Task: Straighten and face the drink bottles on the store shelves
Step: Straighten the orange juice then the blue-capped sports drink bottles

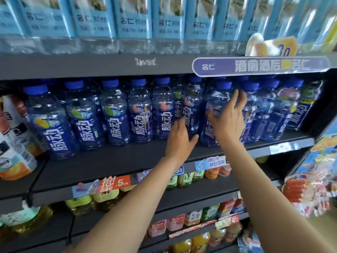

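The left hand (179,137) curls around the bottom of one blue bottle (191,106) near the middle of the shelf (109,161). At its 3 o'clock, the right hand (228,117) wraps the next bottle (217,99).

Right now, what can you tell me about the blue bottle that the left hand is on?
The blue bottle is clear, blue-tinted plastic with a blue screw cap and a dark blue label bearing large white characters and a small fruit picture above them. It stands roughly upright in the front row of the middle shelf, close between neighbouring bottles. The left hand grips its lower part, thumb under its base edge. The right hand holds the next bottle over, not this one.
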### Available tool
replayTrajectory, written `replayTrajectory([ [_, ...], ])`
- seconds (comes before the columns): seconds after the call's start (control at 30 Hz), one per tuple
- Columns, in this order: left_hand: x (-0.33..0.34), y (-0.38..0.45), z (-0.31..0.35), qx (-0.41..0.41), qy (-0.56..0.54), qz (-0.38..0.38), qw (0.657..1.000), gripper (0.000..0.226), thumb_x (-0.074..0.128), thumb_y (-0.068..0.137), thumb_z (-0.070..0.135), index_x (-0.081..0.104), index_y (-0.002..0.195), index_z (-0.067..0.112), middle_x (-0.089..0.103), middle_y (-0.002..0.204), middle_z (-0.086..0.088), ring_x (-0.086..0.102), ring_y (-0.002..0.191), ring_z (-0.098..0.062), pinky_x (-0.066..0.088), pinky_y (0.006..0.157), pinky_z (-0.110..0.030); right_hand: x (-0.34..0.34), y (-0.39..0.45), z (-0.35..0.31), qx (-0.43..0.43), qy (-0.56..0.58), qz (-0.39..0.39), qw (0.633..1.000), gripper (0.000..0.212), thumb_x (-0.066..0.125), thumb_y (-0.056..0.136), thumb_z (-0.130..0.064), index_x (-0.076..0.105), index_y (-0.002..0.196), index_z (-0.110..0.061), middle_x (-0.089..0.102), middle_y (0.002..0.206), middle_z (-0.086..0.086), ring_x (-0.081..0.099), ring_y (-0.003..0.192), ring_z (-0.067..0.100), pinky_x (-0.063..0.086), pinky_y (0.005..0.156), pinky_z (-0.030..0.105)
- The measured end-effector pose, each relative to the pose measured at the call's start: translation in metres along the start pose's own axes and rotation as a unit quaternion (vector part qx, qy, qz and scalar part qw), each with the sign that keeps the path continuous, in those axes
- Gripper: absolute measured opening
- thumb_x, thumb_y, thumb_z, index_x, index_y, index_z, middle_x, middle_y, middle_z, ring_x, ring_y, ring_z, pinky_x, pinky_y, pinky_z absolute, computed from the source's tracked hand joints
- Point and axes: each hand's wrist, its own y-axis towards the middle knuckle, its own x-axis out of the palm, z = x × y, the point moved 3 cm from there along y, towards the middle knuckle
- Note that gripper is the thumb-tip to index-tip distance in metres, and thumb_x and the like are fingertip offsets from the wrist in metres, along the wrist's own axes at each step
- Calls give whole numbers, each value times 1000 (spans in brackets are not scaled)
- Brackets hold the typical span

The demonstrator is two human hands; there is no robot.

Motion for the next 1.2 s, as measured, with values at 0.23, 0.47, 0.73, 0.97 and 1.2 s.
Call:
replayTrajectory([
  [0.23, 51, 26, 24, -70, -136, -28, 988, 72, 76, 75, 25, 37, 134, 9, 50, 131, -8, 49, 120, -23, 43, 94, -34, 1, 17, 14, -29, 117, -67, 990, 81, 67, 82, -44, 25, 142, -9, 53, 130, 14, 57, 110, 33, 44, 75, 36],
  [0.47, 40, 16, 26, -141, -51, 135, 979, 73, 82, 67, 33, 44, 121, 3, 50, 122, -13, 50, 114, -30, 44, 92, -44, -10, 8, 32, -106, 228, -45, 967, 68, 71, 82, -35, 39, 136, -8, 43, 133, 10, 51, 112, 22, 35, 70, 20],
  [0.73, 22, 1, 21, -194, 11, 245, 950, 78, 80, 68, 40, 41, 120, -2, 47, 123, -17, 43, 117, -31, 41, 94, -40, -12, 0, 63, 29, 122, 25, 992, 62, 64, 87, -30, 35, 136, -7, 31, 139, 12, 58, 94, 32, 36, 61, 31],
  [0.97, -15, -18, -7, -204, 12, 280, 938, 80, 83, 65, 39, 40, 119, -1, 46, 122, -16, 41, 118, -30, 40, 92, -39, 33, 11, -7, -118, 110, -147, 976, 71, 56, 93, -34, 19, 146, -5, 25, 152, 11, 52, 116, 32, 44, 75, 37],
  [1.2, -49, -28, -29, -202, 40, 256, 945, 79, 81, 66, 41, 39, 119, 0, 44, 123, -14, 40, 119, -27, 38, 86, -32, 63, 37, -40, -55, 60, -139, 987, 85, 58, 91, -39, 9, 147, 2, 12, 154, 20, 58, 107, 36, 36, 67, 31],
])
